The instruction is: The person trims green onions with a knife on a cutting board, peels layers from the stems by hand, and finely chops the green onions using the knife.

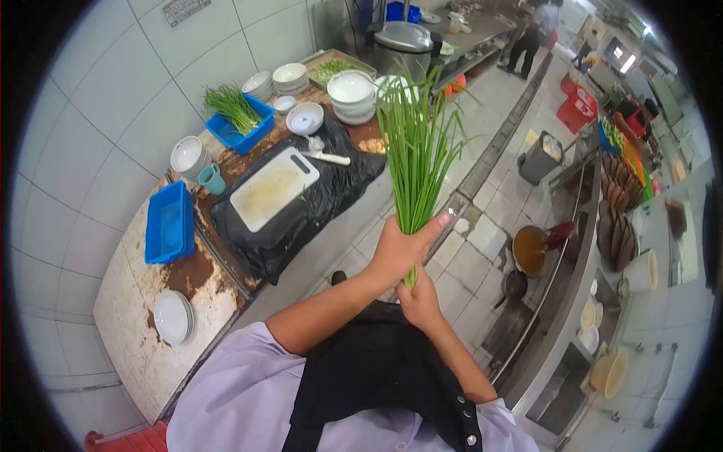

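A bundle of long green chives (pixel 420 162) stands upright in front of me, leafy tips up and pale cut ends down. My left hand (pixel 399 252) is wrapped round the stalks, its thumb pointing to the right. Just below it, my right hand (pixel 422 297) closes round the bottom ends; its fingers are partly hidden. To the left, a white cutting board (pixel 275 188) lies on a black plastic sheet (pixel 263 245). A knife with a white handle (pixel 329 158) rests near the board's upper right corner.
Along the wall sit a blue basket (pixel 260 124) of chives, stacked white bowls (pixel 351 90), a teal mug (pixel 212 179), a blue tray (pixel 169 226) and white plates (pixel 173 316). At right are a grey bin (pixel 538 162) and a pan (pixel 529 252) of brown liquid. A person (pixel 536 34) stands far back.
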Available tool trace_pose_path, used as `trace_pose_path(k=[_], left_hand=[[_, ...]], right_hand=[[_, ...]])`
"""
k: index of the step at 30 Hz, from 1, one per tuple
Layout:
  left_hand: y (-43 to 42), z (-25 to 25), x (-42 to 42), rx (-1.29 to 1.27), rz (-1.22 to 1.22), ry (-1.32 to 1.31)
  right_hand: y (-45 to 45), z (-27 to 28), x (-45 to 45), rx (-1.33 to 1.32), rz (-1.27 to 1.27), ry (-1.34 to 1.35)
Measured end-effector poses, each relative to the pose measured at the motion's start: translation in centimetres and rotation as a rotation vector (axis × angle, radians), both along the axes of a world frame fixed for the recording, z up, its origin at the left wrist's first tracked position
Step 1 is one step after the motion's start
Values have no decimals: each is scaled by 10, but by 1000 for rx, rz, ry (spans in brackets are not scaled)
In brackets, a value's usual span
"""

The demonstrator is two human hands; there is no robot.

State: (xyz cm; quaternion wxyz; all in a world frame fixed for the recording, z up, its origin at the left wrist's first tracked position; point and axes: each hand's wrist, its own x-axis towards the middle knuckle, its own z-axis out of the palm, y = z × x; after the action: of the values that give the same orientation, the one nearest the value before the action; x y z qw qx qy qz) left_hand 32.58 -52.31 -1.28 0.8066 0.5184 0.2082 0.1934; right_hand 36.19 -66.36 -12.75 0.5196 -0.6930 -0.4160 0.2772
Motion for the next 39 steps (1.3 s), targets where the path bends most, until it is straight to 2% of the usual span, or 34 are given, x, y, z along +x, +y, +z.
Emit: trace_pose_path(k=[1, 4, 6, 9, 12, 14, 16, 22, 31, 39], left_hand=[[-9, 0, -3, 83, -9, 47], [-28, 5, -7, 293, -47, 128], [-39, 16, -8, 370, -77, 119], [-61, 9, -6, 595, -88, 103], [-81, 12, -7, 692, -210, 119], [-91, 12, -6, 683, -252, 120], [-102, 9, -7, 700, -266, 116], [-114, 8, -16, 730, -298, 136], [-113, 2, -28, 698, -329, 248], [-106, -7, -36, 763, -338, 295]], right_hand=[[-11, 2, -6, 20, 10, 8], [-39, 25, -17, 250, -189, -104], [-67, 63, -6, 352, -448, -42], [-116, 110, 22, 343, -635, -409], [-149, 155, 28, 343, -537, -529], [-151, 174, 25, 343, -583, -577], [-156, 174, 21, 306, -593, -569], [-147, 184, 23, 238, -595, -856], [-136, 163, 31, 196, -640, -743], [-129, 163, 31, 159, -533, -466]])
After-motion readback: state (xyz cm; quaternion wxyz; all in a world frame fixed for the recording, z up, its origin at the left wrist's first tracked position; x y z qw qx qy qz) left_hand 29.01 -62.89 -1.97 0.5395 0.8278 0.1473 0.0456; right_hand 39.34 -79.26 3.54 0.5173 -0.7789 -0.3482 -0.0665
